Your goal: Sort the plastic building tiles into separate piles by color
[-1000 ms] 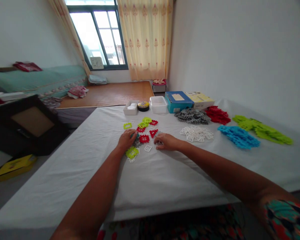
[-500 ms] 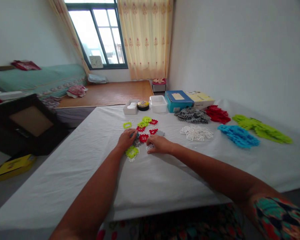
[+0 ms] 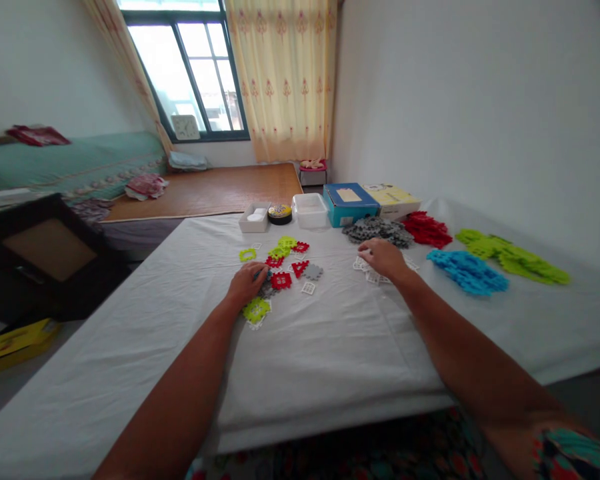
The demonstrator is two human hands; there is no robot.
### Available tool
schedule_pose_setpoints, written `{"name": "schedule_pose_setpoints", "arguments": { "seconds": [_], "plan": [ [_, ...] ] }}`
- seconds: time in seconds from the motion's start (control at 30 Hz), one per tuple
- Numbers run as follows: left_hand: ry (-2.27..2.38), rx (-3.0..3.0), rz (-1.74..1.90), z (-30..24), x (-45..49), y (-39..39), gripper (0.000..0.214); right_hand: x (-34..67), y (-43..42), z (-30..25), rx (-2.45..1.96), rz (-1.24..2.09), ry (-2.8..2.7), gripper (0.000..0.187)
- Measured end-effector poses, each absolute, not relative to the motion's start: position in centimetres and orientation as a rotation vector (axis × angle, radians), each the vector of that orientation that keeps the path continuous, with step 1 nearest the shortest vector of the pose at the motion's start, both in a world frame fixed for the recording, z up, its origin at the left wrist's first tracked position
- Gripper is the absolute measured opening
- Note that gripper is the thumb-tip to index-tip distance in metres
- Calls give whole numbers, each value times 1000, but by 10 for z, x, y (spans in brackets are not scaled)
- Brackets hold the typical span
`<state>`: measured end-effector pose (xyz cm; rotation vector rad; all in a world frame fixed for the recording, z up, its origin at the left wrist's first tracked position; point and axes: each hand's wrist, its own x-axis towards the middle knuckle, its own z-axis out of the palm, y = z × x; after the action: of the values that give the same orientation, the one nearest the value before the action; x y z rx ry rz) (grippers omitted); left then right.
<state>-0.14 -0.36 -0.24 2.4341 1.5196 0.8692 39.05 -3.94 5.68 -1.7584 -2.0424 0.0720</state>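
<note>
My left hand (image 3: 249,283) rests on the mixed heap with its fingers curled over flat interlocking plastic tiles; a bit of blue and some grey tiles (image 3: 269,290) show by the fingertips. Beside it lie a red square tile (image 3: 281,281), a red triangular tile (image 3: 300,269), a grey tile (image 3: 313,271) and a lime-green tile (image 3: 257,309). A small white window tile (image 3: 308,288) sits apart on the cloth. Over the pile of white tiles (image 3: 377,277) is my right hand (image 3: 383,257), its fingers bent together and pointing left; whatever they pinch is hidden.
Sorted piles of grey tiles (image 3: 377,231), red tiles (image 3: 427,229), blue tiles (image 3: 467,271) and lime-green tiles (image 3: 513,256) lie to the right. Along the back stand a white box (image 3: 253,226), a round tin (image 3: 280,214), a clear tub (image 3: 311,219) and a blue box (image 3: 351,205).
My right hand has moved right, from the mixed heap to the white pile. The white window tile it covered is now exposed. My left hand stays at the heap while the view shifts slightly.
</note>
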Motion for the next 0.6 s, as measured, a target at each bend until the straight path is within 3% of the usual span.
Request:
{"name": "schedule_pose_setpoints", "arguments": {
  "seconds": [0.23,0.43,0.6],
  "plan": [
    [1519,2427,883,1,-2,-8,43,290,-68,24,-1136,123,-2469,26],
    [1513,2432,879,-1,-3,-5,43,271,-74,15,-1198,-131,-2667,19],
    [1532,2434,859,-1,-2,-5,43,305,-63,25,-1423,-88,-2510,27]
  ]
}}
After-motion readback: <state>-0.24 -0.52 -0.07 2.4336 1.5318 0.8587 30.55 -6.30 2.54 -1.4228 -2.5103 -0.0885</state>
